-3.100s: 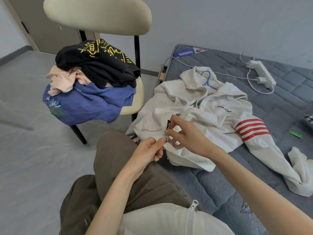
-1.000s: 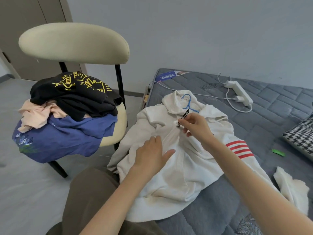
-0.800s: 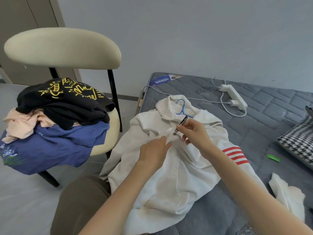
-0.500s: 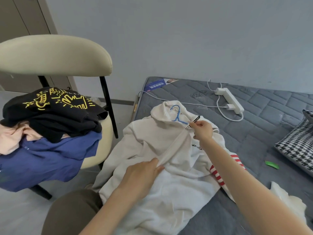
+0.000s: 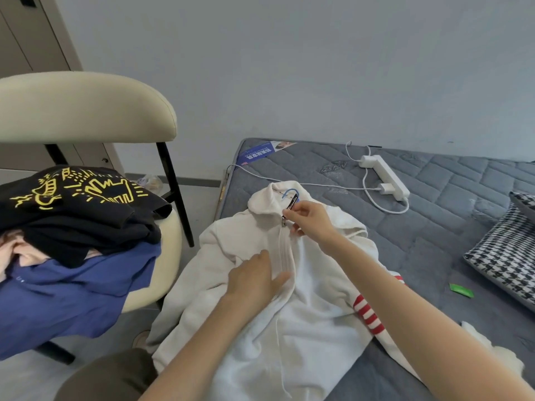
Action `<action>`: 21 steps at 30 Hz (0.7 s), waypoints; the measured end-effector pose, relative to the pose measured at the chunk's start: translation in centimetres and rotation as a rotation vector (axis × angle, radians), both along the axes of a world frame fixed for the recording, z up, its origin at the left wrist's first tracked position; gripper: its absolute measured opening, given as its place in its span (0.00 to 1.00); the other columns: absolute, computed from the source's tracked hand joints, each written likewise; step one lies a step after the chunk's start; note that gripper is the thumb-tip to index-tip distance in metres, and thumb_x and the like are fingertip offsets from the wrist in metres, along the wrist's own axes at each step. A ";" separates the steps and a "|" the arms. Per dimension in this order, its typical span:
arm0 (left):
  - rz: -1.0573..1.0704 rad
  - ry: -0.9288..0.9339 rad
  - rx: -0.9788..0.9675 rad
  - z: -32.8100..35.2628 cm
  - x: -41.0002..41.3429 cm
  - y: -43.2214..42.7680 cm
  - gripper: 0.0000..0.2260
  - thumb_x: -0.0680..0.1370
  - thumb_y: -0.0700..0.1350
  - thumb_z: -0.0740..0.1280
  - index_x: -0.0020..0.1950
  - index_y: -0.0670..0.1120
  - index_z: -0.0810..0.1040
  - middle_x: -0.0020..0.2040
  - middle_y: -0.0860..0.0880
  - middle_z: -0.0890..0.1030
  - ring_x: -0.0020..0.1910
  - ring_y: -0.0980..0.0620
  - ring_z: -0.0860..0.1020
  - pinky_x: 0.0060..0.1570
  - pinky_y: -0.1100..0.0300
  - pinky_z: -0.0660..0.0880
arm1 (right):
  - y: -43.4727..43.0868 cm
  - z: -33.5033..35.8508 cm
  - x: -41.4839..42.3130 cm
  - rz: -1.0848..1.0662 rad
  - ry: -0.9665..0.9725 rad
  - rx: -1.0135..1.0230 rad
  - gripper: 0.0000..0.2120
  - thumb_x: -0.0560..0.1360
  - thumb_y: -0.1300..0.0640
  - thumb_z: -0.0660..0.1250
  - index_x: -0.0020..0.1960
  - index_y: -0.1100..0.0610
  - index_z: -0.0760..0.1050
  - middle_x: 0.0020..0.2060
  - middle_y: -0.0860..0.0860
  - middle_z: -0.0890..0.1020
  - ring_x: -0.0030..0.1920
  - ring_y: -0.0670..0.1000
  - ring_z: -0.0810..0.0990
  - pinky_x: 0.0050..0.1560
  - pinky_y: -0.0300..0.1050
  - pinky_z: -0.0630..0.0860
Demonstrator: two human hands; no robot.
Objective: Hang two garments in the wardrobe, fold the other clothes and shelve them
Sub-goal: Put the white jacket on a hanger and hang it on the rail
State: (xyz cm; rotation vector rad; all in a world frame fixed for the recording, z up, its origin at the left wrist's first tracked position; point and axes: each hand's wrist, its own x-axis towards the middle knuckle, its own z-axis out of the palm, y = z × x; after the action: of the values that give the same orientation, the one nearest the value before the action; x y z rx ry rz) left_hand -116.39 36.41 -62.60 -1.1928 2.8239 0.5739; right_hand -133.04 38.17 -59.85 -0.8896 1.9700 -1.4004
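Observation:
A white zip hoodie (image 5: 304, 328) with red sleeve stripes lies front-up on the grey mattress (image 5: 434, 241), a blue hanger hook (image 5: 290, 193) poking out at its collar. My right hand (image 5: 308, 219) pinches the black zipper pull (image 5: 290, 205) at the top of the zip near the collar. My left hand (image 5: 256, 280) lies flat on the hoodie's chest just left of the closed zip. On the cream chair (image 5: 86, 111) at left sits a heap of a black printed shirt (image 5: 78, 204), a pink garment (image 5: 17, 256) and a blue garment (image 5: 72, 293).
A white power strip (image 5: 383, 176) with cables lies at the mattress's far end. A houndstooth pillow (image 5: 503, 264) sits at the right edge, a green scrap (image 5: 461, 290) beside it. My knee in olive trousers (image 5: 107, 377) is at the bottom. A door stands behind the chair.
My right hand has drawn the zipper pull from the hoodie's hem up to the collar, closing the front. My left hand shifted from the hem to rest flat on the chest.

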 end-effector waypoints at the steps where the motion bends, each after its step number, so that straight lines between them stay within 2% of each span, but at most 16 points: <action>1: 0.011 -0.004 0.022 -0.4 -1.4 -0.2 0.24 0.79 0.63 0.54 0.59 0.43 0.67 0.58 0.45 0.76 0.58 0.44 0.75 0.51 0.53 0.69 | 0.2 0.2 -0.1 0.013 0.002 -0.001 0.06 0.76 0.60 0.69 0.41 0.59 0.74 0.31 0.51 0.78 0.22 0.42 0.74 0.26 0.35 0.72; 5: 0.061 0.066 0.187 -3.1 -4.2 -0.2 0.25 0.79 0.63 0.52 0.59 0.42 0.67 0.57 0.42 0.78 0.57 0.41 0.76 0.53 0.52 0.71 | 1.2 0.6 -0.9 0.028 -0.041 -0.004 0.06 0.75 0.60 0.69 0.45 0.62 0.74 0.34 0.52 0.80 0.24 0.43 0.75 0.27 0.35 0.73; 7: 0.064 0.062 0.137 -4.3 -4.4 0.1 0.22 0.80 0.60 0.52 0.57 0.43 0.70 0.54 0.43 0.80 0.55 0.42 0.77 0.51 0.53 0.71 | 1.4 0.4 -1.3 0.053 -0.056 0.021 0.06 0.75 0.60 0.70 0.43 0.61 0.74 0.33 0.51 0.80 0.23 0.43 0.75 0.27 0.35 0.73; 10: 0.048 0.061 0.073 -5.5 -4.3 -0.2 0.15 0.82 0.50 0.53 0.50 0.44 0.75 0.51 0.45 0.81 0.52 0.43 0.78 0.48 0.56 0.71 | 1.1 -0.8 -2.0 0.027 -0.039 0.045 0.07 0.75 0.61 0.70 0.39 0.59 0.74 0.32 0.51 0.80 0.24 0.44 0.75 0.27 0.36 0.73; 14: -0.029 0.026 0.060 -6.4 -4.1 -1.0 0.13 0.81 0.48 0.52 0.41 0.46 0.71 0.48 0.46 0.80 0.49 0.44 0.78 0.43 0.57 0.69 | 0.6 -3.3 -3.6 -0.157 -0.071 0.040 0.08 0.75 0.61 0.70 0.38 0.58 0.73 0.35 0.52 0.81 0.29 0.47 0.76 0.29 0.37 0.73; 16: -0.040 -0.017 0.119 -7.2 -3.9 -1.5 0.14 0.81 0.48 0.51 0.40 0.47 0.70 0.48 0.46 0.80 0.49 0.45 0.78 0.42 0.57 0.68 | 0.5 -5.0 -4.0 -0.163 -0.036 0.081 0.07 0.74 0.62 0.70 0.39 0.58 0.75 0.35 0.51 0.81 0.33 0.48 0.77 0.36 0.39 0.75; 18: -0.043 -0.071 0.185 -8.1 -3.8 -2.1 0.16 0.82 0.50 0.50 0.44 0.46 0.74 0.49 0.46 0.81 0.50 0.45 0.78 0.43 0.58 0.68 | 0.3 -6.4 -4.2 -0.119 0.032 0.120 0.05 0.72 0.66 0.68 0.45 0.57 0.77 0.42 0.51 0.81 0.42 0.48 0.78 0.48 0.42 0.75; 21: -0.055 -0.099 0.258 -9.0 -3.7 -2.7 0.18 0.82 0.51 0.50 0.45 0.45 0.75 0.49 0.45 0.81 0.49 0.46 0.78 0.43 0.58 0.69 | -0.5 -7.5 -5.5 -0.068 0.189 0.178 0.20 0.71 0.71 0.62 0.61 0.59 0.74 0.55 0.51 0.79 0.58 0.48 0.76 0.59 0.38 0.70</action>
State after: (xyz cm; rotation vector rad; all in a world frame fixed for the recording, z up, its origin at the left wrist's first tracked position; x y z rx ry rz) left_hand -120.05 33.72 -71.65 -1.0617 2.5942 0.8203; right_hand -138.50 37.70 -67.34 -0.9075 2.2462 -1.1911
